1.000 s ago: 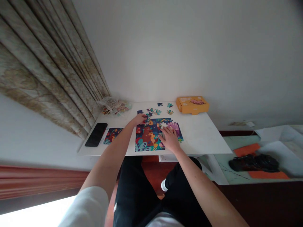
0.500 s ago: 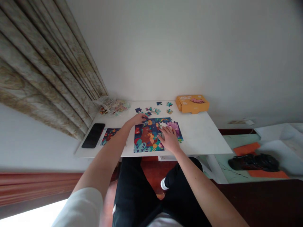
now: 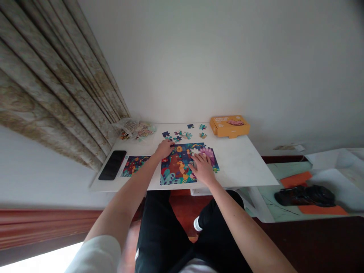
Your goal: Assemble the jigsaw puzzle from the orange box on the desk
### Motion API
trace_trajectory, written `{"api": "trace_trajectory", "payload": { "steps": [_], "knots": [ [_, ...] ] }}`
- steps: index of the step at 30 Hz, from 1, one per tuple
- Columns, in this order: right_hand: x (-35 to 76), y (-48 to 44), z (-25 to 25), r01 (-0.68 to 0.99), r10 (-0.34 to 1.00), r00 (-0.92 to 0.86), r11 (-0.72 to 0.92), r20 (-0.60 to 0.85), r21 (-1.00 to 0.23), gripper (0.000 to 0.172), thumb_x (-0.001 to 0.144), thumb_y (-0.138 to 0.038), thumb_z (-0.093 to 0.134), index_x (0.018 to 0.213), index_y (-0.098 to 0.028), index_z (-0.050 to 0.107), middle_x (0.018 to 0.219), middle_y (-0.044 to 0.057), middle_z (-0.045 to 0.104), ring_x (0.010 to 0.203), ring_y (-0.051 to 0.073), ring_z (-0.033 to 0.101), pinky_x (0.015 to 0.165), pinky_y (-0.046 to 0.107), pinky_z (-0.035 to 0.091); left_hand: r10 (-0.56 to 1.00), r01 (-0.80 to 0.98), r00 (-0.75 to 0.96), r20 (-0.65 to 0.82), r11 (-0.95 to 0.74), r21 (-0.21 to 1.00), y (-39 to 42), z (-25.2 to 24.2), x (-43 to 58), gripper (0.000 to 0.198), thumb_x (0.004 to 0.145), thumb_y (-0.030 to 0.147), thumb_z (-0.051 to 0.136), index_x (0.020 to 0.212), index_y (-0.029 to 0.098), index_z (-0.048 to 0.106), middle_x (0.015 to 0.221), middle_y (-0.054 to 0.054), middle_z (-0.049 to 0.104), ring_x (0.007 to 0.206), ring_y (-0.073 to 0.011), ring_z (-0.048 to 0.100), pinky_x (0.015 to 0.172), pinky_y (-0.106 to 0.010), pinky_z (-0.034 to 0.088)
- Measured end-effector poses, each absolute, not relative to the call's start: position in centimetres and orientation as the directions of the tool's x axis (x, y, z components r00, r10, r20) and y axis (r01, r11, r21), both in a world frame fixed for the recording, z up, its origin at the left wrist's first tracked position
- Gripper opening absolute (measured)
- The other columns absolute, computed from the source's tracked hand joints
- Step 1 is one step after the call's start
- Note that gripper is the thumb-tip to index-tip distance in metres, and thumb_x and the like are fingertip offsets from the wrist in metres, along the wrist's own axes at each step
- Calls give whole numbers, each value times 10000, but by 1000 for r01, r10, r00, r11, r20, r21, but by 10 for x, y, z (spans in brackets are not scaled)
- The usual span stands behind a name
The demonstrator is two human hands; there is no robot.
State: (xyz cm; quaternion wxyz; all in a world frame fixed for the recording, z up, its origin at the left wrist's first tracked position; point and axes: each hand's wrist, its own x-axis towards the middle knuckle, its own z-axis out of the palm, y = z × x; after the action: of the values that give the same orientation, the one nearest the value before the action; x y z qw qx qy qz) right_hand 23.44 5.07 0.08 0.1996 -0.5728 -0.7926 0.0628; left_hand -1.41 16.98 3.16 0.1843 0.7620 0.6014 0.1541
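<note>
A colourful jigsaw puzzle (image 3: 178, 163), mostly joined, lies on the white table, with a pale gap in its upper right part. My left hand (image 3: 165, 148) is at the puzzle's upper left corner. Its fingers are bent and close together, and whatever is under the fingertips is hidden. Flat on the puzzle's right part, below the gap, rests my right hand (image 3: 202, 167) with its fingers spread. Loose puzzle pieces (image 3: 186, 135) lie just beyond the top edge. To the left, partly behind my left forearm, is a printed picture sheet (image 3: 133, 165) with a similar design.
A black phone (image 3: 112, 165) lies at the table's left edge. At the back left is a clear plastic bag (image 3: 136, 129) of small pieces. An orange puzzle box (image 3: 230, 126) stands at the back right. Beyond the table's right side, a black object (image 3: 305, 195) lies low down.
My left hand has drawn back slightly toward me and left, from the loose pieces to the puzzle's upper left corner. My right hand stays on the puzzle.
</note>
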Motion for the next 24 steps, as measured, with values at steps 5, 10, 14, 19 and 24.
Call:
{"api": "trace_trajectory", "payload": {
  "steps": [5,10,14,19,24],
  "knots": [
    [234,51,2,880,932,-269,340,242,-332,452,1034,-486,512,1391,-240,637,1503,116,604,1449,352,471,1206,605,310,954,872,266,136,-298,387,119,26,2,417,1045,350,460,1370,183,661,1485,-175,593,1396,-325,523,1210,-471,330],
    [234,50,2,883,930,-266,340,253,-324,455,1033,-479,522,1394,-227,638,1497,114,610,1448,347,474,1225,594,291,970,936,238,45,-241,256,78,17,13,629,1061,486,395,1584,139,433,1670,-189,368,1563,-345,317,1275,-576,189],
    [233,49,5,880,928,-268,345,259,-325,442,1038,-466,513,1386,-226,644,1487,122,616,1435,330,493,1228,578,289,970,960,241,15,-241,140,71,20,16,680,1071,515,319,1624,123,365,1694,-156,328,1586,-316,274,1290,-568,188],
    [233,49,4,873,925,-270,352,266,-338,437,1035,-464,519,1387,-239,646,1483,122,619,1434,333,497,1223,586,296,973,965,229,21,-230,127,71,26,20,652,1072,498,338,1594,115,418,1670,-164,377,1569,-322,314,1277,-576,231],
    [234,50,-1,872,921,-267,356,285,-336,435,1032,-464,532,1375,-227,655,1467,129,632,1421,343,508,1215,602,306,968,960,242,70,-250,129,74,24,25,594,1066,439,394,1567,126,462,1637,-193,426,1538,-334,372,1262,-569,265]
  ]
}}
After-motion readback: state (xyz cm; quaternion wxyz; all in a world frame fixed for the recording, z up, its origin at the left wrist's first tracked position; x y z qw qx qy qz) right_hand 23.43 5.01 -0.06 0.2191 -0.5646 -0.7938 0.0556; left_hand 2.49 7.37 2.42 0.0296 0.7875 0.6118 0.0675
